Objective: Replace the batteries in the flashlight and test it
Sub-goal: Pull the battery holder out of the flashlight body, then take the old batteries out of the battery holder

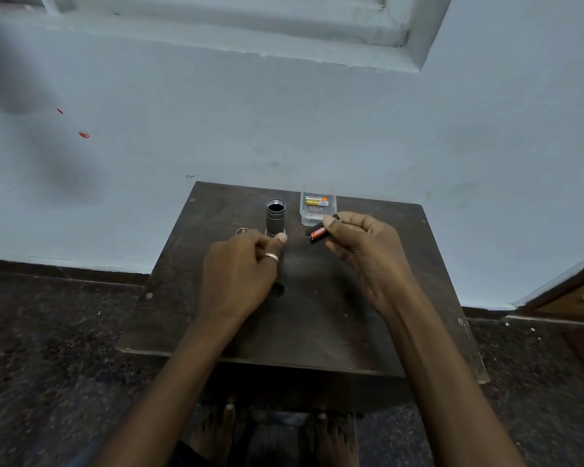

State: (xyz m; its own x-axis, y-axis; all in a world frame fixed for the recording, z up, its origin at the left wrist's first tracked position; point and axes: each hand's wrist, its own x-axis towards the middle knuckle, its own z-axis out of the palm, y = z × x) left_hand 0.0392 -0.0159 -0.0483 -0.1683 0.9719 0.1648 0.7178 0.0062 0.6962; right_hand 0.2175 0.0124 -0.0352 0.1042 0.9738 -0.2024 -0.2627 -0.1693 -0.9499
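Observation:
The grey flashlight body [275, 217] stands upright on the dark wooden table [368, 315], its open end up. My left hand [240, 274], with a ring on one finger, has its fingers curled and its thumb tip touches the flashlight's base. My right hand [361, 247] pinches a black and red battery holder [319, 232] just right of the flashlight, held above the table. A clear plastic box [317, 210] behind it holds a yellow and orange battery [316, 200].
A small round metal cap [241, 231] lies on the table left of the flashlight. The table stands against a pale blue wall [284, 129] on a dark speckled floor. My bare feet [216, 433] show below the table's front edge. A wooden door [573, 298] is at the right.

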